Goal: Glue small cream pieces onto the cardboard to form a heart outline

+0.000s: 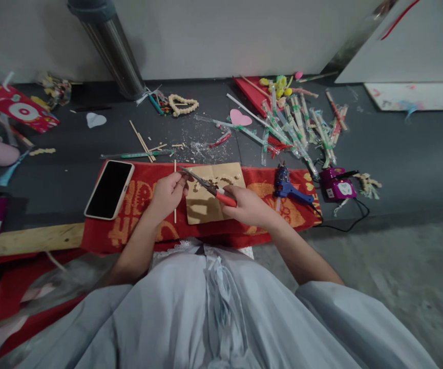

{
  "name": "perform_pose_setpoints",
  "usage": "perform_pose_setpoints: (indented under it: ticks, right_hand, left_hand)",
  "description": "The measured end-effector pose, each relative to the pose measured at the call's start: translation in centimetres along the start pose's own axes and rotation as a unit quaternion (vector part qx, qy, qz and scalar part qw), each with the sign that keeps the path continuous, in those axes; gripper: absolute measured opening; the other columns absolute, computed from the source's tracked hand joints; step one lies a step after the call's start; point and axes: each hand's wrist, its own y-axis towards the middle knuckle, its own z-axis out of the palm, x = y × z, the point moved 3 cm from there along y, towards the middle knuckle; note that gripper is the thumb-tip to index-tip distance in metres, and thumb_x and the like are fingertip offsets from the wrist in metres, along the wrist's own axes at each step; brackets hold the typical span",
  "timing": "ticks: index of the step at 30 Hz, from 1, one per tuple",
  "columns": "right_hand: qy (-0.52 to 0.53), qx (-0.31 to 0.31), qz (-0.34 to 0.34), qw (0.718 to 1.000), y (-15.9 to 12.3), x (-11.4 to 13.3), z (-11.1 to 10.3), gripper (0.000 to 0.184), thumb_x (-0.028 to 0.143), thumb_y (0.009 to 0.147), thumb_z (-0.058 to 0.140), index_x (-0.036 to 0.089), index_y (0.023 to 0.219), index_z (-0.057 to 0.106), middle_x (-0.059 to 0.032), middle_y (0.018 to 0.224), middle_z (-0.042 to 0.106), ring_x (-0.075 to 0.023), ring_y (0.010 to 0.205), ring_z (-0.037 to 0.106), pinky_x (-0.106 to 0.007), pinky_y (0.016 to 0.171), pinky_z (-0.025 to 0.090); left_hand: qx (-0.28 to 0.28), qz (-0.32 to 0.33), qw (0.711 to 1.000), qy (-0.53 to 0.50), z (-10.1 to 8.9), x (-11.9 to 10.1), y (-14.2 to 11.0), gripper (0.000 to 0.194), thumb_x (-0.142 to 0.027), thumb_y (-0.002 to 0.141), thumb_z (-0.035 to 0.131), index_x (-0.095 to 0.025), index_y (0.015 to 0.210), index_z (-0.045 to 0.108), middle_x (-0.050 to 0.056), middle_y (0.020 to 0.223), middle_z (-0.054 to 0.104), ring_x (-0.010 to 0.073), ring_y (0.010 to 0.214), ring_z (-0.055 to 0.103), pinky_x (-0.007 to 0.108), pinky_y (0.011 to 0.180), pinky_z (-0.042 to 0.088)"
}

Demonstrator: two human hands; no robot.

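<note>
My left hand (167,193) is closed in a pinch over a thin pale wooden stick (175,215), which shows above and below the fingers. In my right hand (250,205) are long-nosed pliers (206,184) with red handles, their dark tips pointing left and reaching my left fingertips. Whether the jaws grip anything is hidden there. Beneath the pliers a folded brown card (202,212) lies on a red patterned towel (152,233). Small pale pieces (225,180) form a curved row on the card.
A phone (109,189) lies on the towel's left side, a blue glue gun (288,187) on its right. A purple device (338,184) has a cord. Wrapped sticks (298,118), a beaded heart (183,105) and a steel flask (113,56) stand or lie farther back.
</note>
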Motion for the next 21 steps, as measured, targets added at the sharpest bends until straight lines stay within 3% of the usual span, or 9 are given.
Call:
perform_pose_setpoints:
  ticks: [7,11,15,21]
  right_hand:
    - [-0.003,0.006,-0.012,1.000,0.2,-0.3,-0.3,0.026,0.031,0.077,0.049,0.016,0.097,0.056,-0.0080,0.091,0.065,-0.0202,0.077,0.056,-0.028,0.068,0.038]
    - [-0.007,-0.020,-0.053,0.998,0.1,-0.2,-0.2,0.037,0.030,0.077,0.050,0.012,0.109,0.053,-0.0159,0.109,0.063,-0.0255,0.094,0.057,-0.033,0.080,0.043]
    - [0.002,-0.031,-0.095,0.995,0.0,-0.3,-0.2,0.036,0.029,0.078,0.051,0.013,0.110,0.052,-0.0163,0.111,0.060,-0.0267,0.098,0.056,-0.037,0.083,0.044]
    - [-0.038,-0.033,-0.042,0.998,0.0,0.1,-0.4,0.034,0.029,0.076,0.053,0.013,0.106,0.054,-0.0150,0.105,0.064,-0.0263,0.090,0.058,-0.033,0.077,0.043]
  left_hand:
    - [0.018,-0.016,0.997,-0.073,0.1,0.3,0.2,0.032,-0.045,0.087,0.047,-0.017,0.080,0.062,-0.002,0.054,0.053,0.0113,0.051,0.048,0.023,0.052,0.037]
    - [0.051,-0.083,0.975,-0.199,0.3,0.5,-0.2,0.034,-0.050,0.083,0.052,-0.018,0.081,0.061,-0.004,0.048,0.046,0.0076,0.039,0.034,0.021,0.041,0.027]
    - [0.087,-0.118,0.955,-0.257,0.1,-0.2,-0.5,0.033,-0.050,0.079,0.057,-0.018,0.076,0.059,-0.003,0.044,0.044,0.0061,0.036,0.029,0.021,0.038,0.022]
    - [0.083,-0.135,0.945,-0.288,0.1,-0.8,-0.3,0.035,-0.051,0.074,0.063,-0.019,0.072,0.051,-0.004,0.044,0.047,0.0037,0.035,0.025,0.019,0.037,0.019]
